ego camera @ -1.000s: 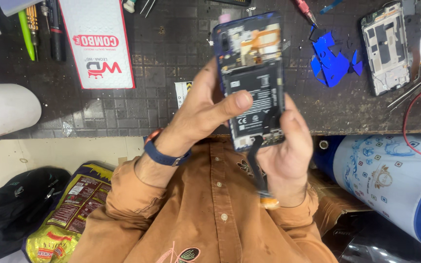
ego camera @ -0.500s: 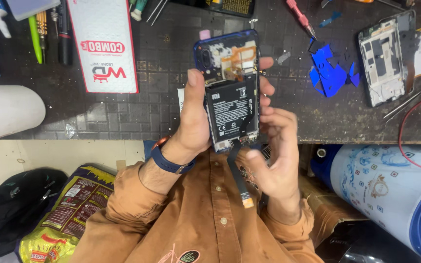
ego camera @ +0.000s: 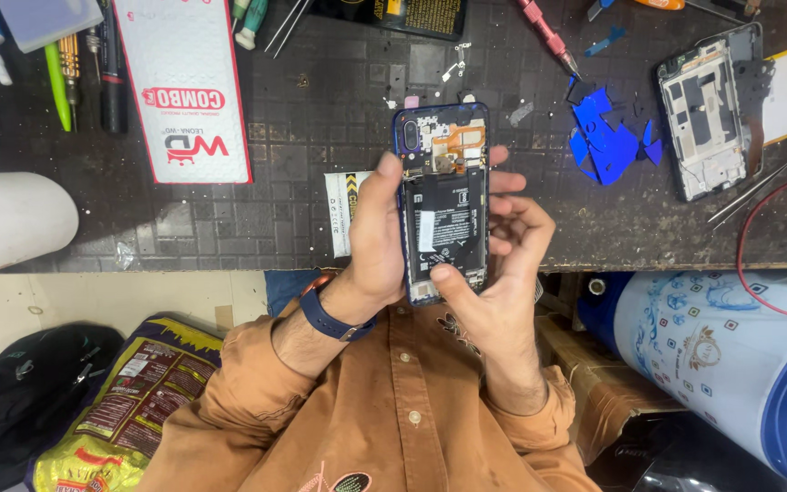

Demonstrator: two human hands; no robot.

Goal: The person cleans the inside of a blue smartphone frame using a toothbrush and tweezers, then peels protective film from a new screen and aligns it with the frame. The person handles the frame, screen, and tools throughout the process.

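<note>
I am gripping the opened phone point(ego camera: 442, 202) between both hands: left hand point(ego camera: 377, 241) clamped at 9 o'clock, right hand point(ego camera: 494, 273) at 4 o'clock, thumb pressing on the battery point(ego camera: 446, 226). My fingers are hiding its right edge.

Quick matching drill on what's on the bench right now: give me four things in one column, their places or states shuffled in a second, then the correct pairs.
Things:
1. opened phone
2. second phone frame
3. blue plastic shards
4. white box

Places or states:
A. lying at the bench's upper left
B. held between left hand and right hand
C. lying at the bench's far right
D. scattered on the bench between the two phones

Pairs: 1-B, 2-C, 3-D, 4-A
</note>
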